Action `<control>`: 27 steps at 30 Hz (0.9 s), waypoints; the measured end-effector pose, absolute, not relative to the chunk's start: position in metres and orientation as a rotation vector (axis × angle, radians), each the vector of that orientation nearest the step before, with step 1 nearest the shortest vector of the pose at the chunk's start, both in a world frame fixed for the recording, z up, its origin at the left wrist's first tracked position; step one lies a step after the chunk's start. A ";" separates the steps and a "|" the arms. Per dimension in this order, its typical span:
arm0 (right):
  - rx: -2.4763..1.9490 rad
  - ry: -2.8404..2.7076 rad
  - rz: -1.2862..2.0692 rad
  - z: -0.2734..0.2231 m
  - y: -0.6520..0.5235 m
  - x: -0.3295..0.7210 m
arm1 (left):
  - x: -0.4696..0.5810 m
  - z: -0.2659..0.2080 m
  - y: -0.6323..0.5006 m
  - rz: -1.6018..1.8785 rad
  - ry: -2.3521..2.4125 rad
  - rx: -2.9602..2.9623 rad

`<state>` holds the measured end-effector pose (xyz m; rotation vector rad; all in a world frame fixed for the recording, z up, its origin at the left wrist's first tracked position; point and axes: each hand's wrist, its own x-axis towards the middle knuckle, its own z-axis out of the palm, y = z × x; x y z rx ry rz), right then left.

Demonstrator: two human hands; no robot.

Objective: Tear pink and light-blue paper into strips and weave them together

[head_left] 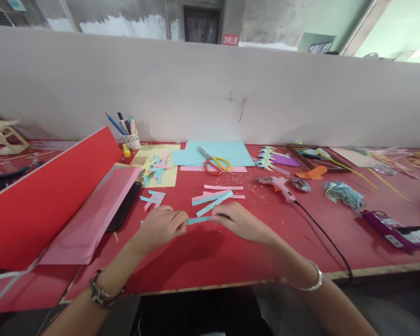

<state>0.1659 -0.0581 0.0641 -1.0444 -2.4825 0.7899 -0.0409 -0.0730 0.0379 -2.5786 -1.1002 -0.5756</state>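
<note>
A light blue paper strip stretches between my hands, just above the red tabletop. My left hand is closed on its left part, and my right hand pinches the right end. Just beyond them lie several loose pink and blue strips. Near my left hand is a small woven piece of pink and blue strips. Farther back, more folded strip pieces are heaped on a yellow sheet. Scissors with red and yellow handles rest on blue paper.
To the right lie a pink glue gun with a black cord, a roll of tape and a purple power strip. A red board, pink sheets and a black phone occupy the left. A pen cup stands behind.
</note>
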 end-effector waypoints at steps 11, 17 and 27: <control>-1.270 -2.517 0.424 0.070 -0.084 0.212 | -0.089 0.058 -0.094 -0.869 -1.766 -2.361; -1.022 -2.768 0.214 0.070 -0.093 0.175 | -0.021 0.065 -0.105 -0.625 -1.148 -2.893; -0.964 -2.692 0.051 0.057 -0.100 0.151 | -0.017 0.049 -0.112 -0.510 -1.447 -3.148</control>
